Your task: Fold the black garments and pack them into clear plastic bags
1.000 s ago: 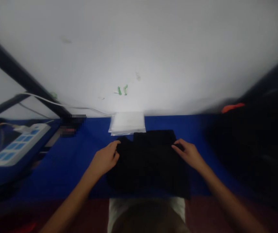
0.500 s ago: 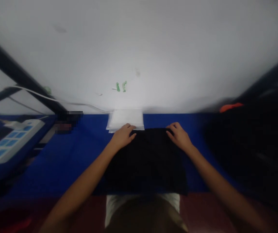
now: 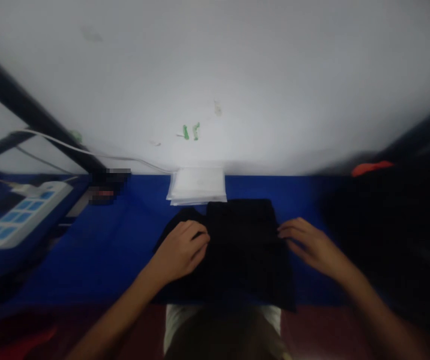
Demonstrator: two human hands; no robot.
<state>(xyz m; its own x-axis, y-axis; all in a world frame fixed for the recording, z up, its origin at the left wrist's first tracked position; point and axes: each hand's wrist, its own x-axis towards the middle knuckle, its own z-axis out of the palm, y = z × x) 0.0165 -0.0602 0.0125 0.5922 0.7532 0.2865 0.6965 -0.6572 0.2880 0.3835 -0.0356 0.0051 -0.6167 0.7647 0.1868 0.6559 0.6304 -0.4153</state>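
Handling: black cloth (image 3: 245, 260) on the blue table (image 3: 102, 260), reaching its front edge.
Cloth progress: laid out, I judge; far end squared, left side uneven, so apparently unfinished.
Left hand (image 3: 184, 247): fingers curled over the cloth; grip not discernible from here.
Right hand (image 3: 314, 245): half open, fingertips at the cloth's right edge, nothing evidently gripped.
Packets (image 3: 199, 185): white, stacked beyond the cloth, near the wall (image 3: 282, 100).
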